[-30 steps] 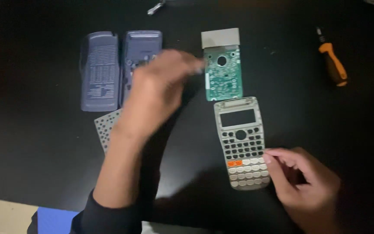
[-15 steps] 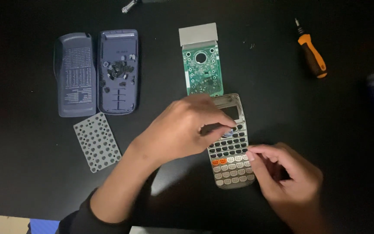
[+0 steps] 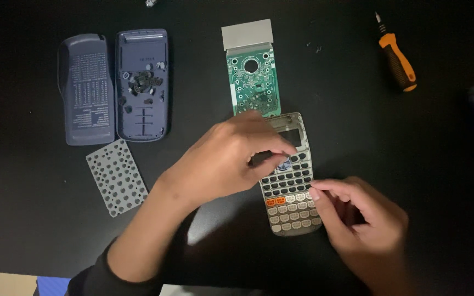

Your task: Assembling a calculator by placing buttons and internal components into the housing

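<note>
Fitting keys into grey plastic calculator faceplate (image 3: 292, 181): left hand (image 3: 231, 159) pinching a small key, right hand (image 3: 357, 219) steadying its edge, next needing exact seating

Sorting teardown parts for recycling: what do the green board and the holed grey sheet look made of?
Green board: looks like rigid laminate circuit board, glossy green coating, with pale dots and traces that read as metal. Holed grey sheet: matte, thin, evenly punched; probably silicone rubber or soft plastic, cannot tell which.

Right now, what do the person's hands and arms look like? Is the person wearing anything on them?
Both hands are bare: no gloves, rings or watch show. The left hand leads to a bare forearm with a dark sleeve pushed up near the elbow. The right hand is cut off at the wrist, so no sleeve shows.
</note>
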